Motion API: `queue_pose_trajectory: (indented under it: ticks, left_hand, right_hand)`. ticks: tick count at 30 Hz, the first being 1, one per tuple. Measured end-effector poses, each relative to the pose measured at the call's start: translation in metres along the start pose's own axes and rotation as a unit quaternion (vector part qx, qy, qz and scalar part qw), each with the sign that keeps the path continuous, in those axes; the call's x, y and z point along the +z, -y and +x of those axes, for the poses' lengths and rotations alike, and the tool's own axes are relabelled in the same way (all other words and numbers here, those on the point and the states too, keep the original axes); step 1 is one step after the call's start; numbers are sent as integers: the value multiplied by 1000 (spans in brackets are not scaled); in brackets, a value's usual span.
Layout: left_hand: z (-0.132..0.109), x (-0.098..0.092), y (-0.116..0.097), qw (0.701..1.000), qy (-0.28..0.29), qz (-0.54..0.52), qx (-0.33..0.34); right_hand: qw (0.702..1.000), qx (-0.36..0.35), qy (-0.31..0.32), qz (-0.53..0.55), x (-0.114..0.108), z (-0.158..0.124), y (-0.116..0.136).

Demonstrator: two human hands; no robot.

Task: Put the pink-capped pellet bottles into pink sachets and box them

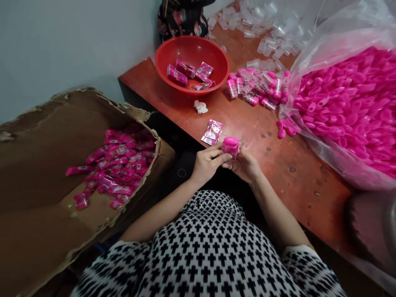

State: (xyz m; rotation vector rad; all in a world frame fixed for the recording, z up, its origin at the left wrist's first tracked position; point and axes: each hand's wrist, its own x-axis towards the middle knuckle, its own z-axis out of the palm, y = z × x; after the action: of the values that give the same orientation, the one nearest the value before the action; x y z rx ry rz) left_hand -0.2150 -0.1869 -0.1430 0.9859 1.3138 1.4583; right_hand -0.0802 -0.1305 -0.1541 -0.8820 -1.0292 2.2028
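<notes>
Between my two hands, at the table's front edge, is a small container (230,145) with a bright pink cap and what looks like a printed pink wrapper around its body. My left hand (208,164) grips it from the left, thumb across its lower front. From the right, my right hand (246,166) closes its fingers on the same container; some fingertips are hidden behind it. Just beyond my left hand, a few flat printed pink wrappers (213,131) lie on the table. A crumpled white scrap (201,107) rests farther back.
A red bowl (161,71) holds several pink packets. Behind the wrappers lie clear, pink-capped containers (258,86). Clear empty tubes (272,43) spread at the back. A plastic bag of pink pieces (355,107) fills the right. A cardboard box (40,165) with wrapped pink containers stands left.
</notes>
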Motion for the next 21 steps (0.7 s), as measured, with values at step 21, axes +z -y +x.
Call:
queue_pose_trajectory:
  ticks: [21]
  left_hand:
    - [20, 4, 5, 912, -88, -346, -201]
  right_hand:
    - [947, -222, -223, -61, -17, 4, 1]
